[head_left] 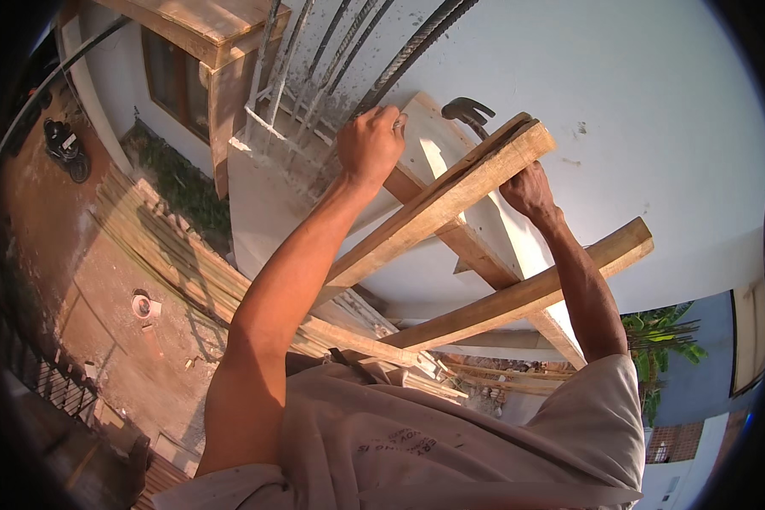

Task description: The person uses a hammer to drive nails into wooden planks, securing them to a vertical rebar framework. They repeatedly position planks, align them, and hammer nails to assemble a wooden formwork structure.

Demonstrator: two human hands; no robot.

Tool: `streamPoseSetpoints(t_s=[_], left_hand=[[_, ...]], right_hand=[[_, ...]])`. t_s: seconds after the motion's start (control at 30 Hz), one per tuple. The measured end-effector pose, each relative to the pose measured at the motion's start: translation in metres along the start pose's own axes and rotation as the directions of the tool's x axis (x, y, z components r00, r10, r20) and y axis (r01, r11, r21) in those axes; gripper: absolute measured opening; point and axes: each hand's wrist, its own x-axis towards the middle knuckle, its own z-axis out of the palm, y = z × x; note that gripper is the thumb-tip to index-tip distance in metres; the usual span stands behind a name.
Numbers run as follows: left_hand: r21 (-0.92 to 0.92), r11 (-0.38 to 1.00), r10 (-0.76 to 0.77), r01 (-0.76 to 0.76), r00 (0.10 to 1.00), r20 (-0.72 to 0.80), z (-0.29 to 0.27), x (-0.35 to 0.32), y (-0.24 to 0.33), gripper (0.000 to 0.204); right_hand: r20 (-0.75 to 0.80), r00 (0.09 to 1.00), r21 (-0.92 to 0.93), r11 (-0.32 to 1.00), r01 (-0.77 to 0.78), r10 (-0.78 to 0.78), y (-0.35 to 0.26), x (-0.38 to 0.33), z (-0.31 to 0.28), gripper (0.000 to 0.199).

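Note:
My left hand (371, 146) is closed, raised beside the steel rebars and the near end of a wooden board. Something small and dark shows at its fingers, too small to name. My right hand (530, 192) is closed behind the upper end of a slanting timber beam (450, 197), on the hammer's handle, which the beam mostly hides. Past that beam the dark claw head of the hammer (467, 111) sticks out against the white wall. Below the right forearm lies a second beam (501, 308), and a crosswise timber (484, 252) runs under both.
Ribbed steel rebars (416, 51) rise at the top beside the white wall (646, 110). A boarded wooden box form (221, 51) stands upper left. Far below on the ground are long stacked timbers (170, 246), a round pinkish object (145, 306) and a parked motorbike (64, 149).

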Motion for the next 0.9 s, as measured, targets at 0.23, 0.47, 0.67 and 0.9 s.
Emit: streamPoseSetpoints(t_s=[0.23, 0.47, 0.67, 0.9], left_hand=[[-0.173, 0.919, 0.208, -0.354, 0.808, -0.551, -0.029, 0.109, 0.046, 0.043], [-0.007, 0.941, 0.331, -0.338, 0.925, -0.189, -0.017, 0.219, 0.124, 0.053], [0.042, 0.884, 0.428, -0.466, 0.77, -0.474, 0.022, 0.237, 0.109, 0.035], [0.007, 0.858, 0.449, -0.514, 0.743, -0.496, 0.029, 0.243, 0.102, 0.036]], right_hand=[[-0.018, 0.992, 0.122, 0.985, -0.123, 0.127, 0.006, 0.001, 0.003, 0.026], [-0.001, 0.999, -0.05, 0.997, -0.051, 0.051, 0.004, 0.0, 0.0, 0.033], [-0.072, 0.997, 0.032, 0.999, -0.012, 0.014, 0.003, 0.004, 0.0, 0.025], [-0.084, 0.996, -0.016, 0.999, 0.031, -0.032, -0.005, 0.002, 0.0, 0.02]])
